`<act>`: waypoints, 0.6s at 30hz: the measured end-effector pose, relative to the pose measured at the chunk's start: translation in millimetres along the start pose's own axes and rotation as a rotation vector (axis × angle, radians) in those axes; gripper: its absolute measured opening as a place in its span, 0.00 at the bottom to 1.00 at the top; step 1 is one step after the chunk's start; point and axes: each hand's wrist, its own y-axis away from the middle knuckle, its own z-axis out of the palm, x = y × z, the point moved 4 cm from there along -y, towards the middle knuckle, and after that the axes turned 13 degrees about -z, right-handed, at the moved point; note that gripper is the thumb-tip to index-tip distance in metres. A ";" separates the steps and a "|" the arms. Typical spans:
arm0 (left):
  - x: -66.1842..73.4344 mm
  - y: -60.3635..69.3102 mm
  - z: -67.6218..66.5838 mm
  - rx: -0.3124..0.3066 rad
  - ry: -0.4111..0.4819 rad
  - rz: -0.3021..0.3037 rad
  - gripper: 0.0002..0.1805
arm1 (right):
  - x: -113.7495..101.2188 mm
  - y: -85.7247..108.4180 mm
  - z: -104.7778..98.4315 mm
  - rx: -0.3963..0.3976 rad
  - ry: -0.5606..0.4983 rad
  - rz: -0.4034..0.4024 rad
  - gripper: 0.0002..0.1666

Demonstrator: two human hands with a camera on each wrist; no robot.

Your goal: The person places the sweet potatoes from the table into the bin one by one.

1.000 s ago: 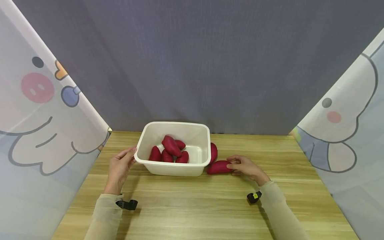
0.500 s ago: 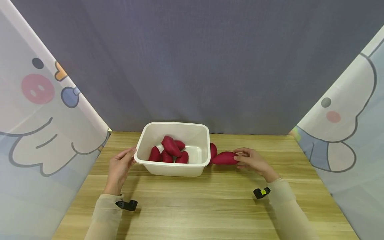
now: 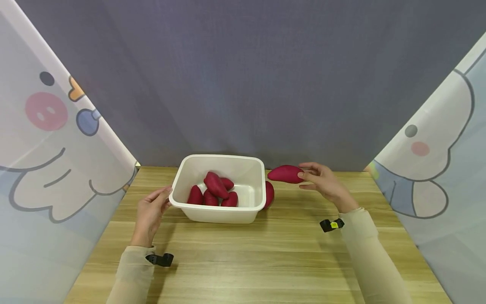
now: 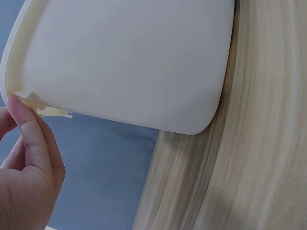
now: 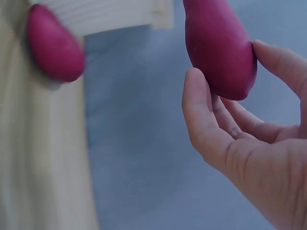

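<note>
A white plastic bin (image 3: 224, 215) stands on the table with several dark red sweet potatoes (image 3: 215, 185) lying inside. At its left front corner my left hand (image 3: 150, 213) pinches the rim between thumb and fingers; the left wrist view shows that grip on the bin's lip (image 4: 14, 72). My right hand (image 3: 324, 183) holds one sweet potato (image 3: 285, 174) by its right end, raised beside the bin's right wall. In the right wrist view, thumb and fingers pinch the sweet potato (image 5: 220, 52). Another sweet potato (image 3: 269, 195) rests on the table against the bin's right side, partly hidden by it.
The wooden table (image 3: 228, 261) ends at a grey curtain (image 3: 247, 84) close behind the bin. Printed cartoon panels (image 3: 41, 126) flank the table on both sides. A small black camera (image 3: 331, 225) sits on each wrist.
My right hand has lifted the sweet potato off the table, raising it up and away from beside the bin. The left hand and the bin stay in place.
</note>
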 end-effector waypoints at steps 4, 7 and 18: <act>-0.4 -0.7 -0.2 0.004 -0.013 -0.006 0.05 | -19.7 -17.3 10.8 -0.009 0.013 -0.007 0.34; -0.7 -1.4 -0.4 0.016 -0.028 -0.004 0.10 | -35.1 -32.6 24.8 -0.037 0.025 -0.006 0.34; -1.3 -3.4 -1.6 0.024 -0.027 -0.006 0.03 | -68.5 -101.0 102.1 -0.165 0.077 -0.055 0.38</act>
